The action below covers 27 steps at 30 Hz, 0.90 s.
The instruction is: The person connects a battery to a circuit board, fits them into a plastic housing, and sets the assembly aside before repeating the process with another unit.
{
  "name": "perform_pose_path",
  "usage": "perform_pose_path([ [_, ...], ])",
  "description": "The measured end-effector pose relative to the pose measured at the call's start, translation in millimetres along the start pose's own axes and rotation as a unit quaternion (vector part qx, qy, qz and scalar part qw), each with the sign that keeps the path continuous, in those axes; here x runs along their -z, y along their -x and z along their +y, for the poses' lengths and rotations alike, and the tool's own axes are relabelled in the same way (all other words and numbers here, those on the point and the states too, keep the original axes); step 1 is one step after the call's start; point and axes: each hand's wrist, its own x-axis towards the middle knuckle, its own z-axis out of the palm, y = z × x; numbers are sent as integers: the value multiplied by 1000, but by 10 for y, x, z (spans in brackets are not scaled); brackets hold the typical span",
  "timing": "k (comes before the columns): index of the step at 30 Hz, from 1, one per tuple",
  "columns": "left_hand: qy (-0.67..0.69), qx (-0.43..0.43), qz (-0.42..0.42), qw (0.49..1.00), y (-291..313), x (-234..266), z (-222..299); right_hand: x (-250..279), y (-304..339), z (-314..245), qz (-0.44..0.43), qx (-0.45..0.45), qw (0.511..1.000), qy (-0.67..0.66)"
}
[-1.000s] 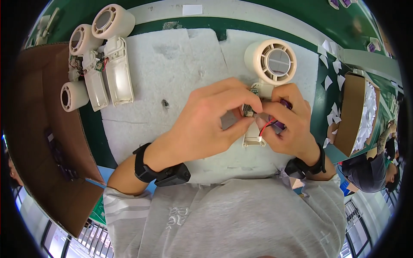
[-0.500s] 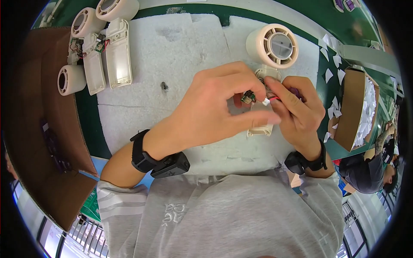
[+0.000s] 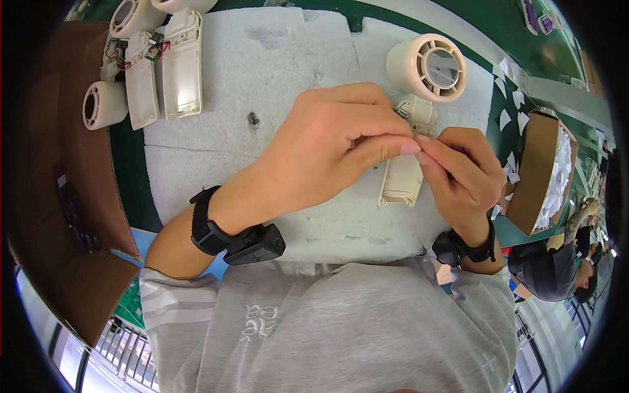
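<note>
Cardboard boxes (image 3: 85, 141) flanking, left hand (image 3: 327, 144), right hand (image 3: 464, 173) pinched over cream handle (image 3: 401, 180), contents hidden

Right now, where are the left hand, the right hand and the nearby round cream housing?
Left hand (image 3: 327, 141), head view: back of hand.
Right hand (image 3: 466, 173), head view: back of hand.
Round cream housing (image 3: 410, 66), head view: side wall.

smooth plastic fan (image 3: 426, 67), rough foam board (image 3: 275, 59)

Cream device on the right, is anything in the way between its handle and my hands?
Nothing visible is: your left hand and right hand meet over the handle's upper part, below the round head. Anything small between them is hidden.
</note>
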Motion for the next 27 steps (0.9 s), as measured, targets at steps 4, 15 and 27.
perform_pose_path([
  [4,-24,-57,-23,998,-50,54,-35,8,-6,-3,-34,-43,997,-57],
  [15,125,111,-63,984,-35,106,41,-6,18,23,-51,-104,988,-101],
  [27,152,117,-56,980,-38,84,53,-1,34,16,-58,-163,972,-156],
])
